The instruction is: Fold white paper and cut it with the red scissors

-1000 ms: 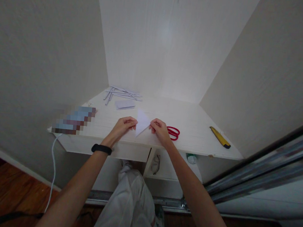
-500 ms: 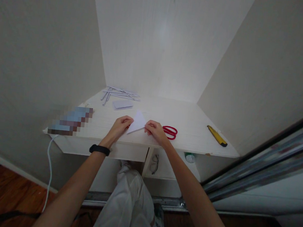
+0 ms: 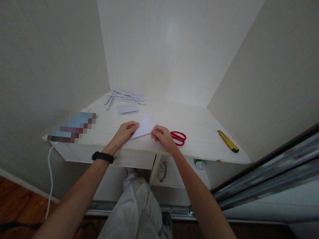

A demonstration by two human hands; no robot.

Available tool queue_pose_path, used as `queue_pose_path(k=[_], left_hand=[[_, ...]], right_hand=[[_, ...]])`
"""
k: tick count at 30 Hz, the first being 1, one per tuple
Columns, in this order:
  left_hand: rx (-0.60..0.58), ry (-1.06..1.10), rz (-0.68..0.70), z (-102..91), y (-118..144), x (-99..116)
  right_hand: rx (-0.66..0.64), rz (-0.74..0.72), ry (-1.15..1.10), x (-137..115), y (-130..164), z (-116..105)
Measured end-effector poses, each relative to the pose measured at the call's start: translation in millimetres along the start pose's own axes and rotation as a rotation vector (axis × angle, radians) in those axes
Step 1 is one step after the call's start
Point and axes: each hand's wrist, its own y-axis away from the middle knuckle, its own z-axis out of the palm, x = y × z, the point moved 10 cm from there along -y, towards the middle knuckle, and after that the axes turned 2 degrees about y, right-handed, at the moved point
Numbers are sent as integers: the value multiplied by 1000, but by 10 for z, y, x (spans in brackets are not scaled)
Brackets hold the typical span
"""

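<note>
1. A blurred patch [image 3: 71, 128] covers something at the desk's [image 3: 202, 138] left end; I cannot make it out.
2. My left hand [image 3: 124, 133] pinches the near-left corner of the folded paper triangle [image 3: 144, 127], fingers closed on it.
3. The triangle sits at the desk's front edge between my hands, tip pointing away.
4. My right hand [image 3: 162, 136] clamps its right corner, grip closed too.
5. If one grip pulls unevenly, the layers may slide and the crease run crooked.
6. The red scissors [image 3: 178, 137] lie just beside my right hand, partly hidden; a sweep could knock them.
</note>
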Motion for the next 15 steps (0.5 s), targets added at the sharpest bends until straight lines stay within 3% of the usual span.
queue_pose_path(k=[15], left_hand=[[-10,-38,23,-39,-23,-55]], right_hand=[[50,-8,-37,-13,-4,-40]])
